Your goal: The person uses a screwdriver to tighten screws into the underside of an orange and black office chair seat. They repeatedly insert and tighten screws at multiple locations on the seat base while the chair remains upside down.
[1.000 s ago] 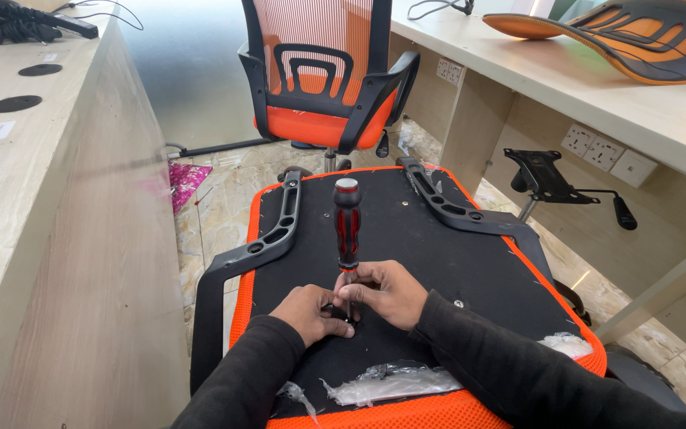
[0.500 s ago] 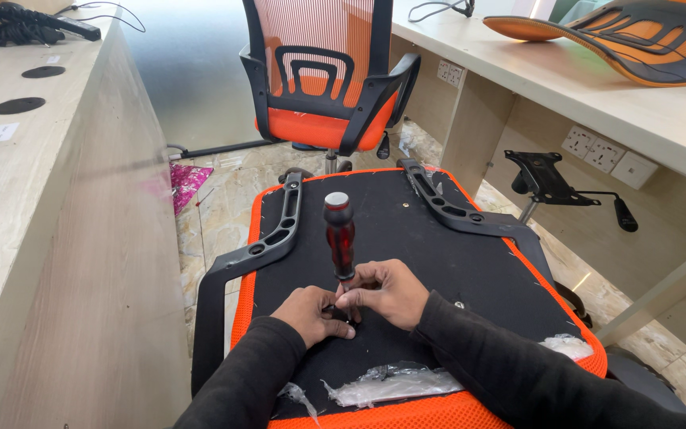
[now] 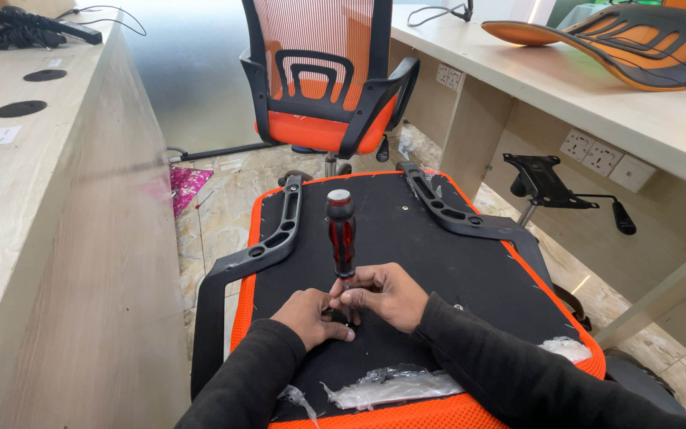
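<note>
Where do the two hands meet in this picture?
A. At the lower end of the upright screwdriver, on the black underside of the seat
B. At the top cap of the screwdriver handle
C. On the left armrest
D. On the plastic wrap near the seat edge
A: the left hand and right hand close around the base of the upright red and black screwdriver, on the black seat underside.

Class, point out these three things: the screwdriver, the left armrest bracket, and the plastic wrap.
screwdriver (image 3: 341, 230), head view, red-black handle.
left armrest bracket (image 3: 275, 238), head view, slotted middle.
plastic wrap (image 3: 395, 385), head view, crumpled centre.
</note>
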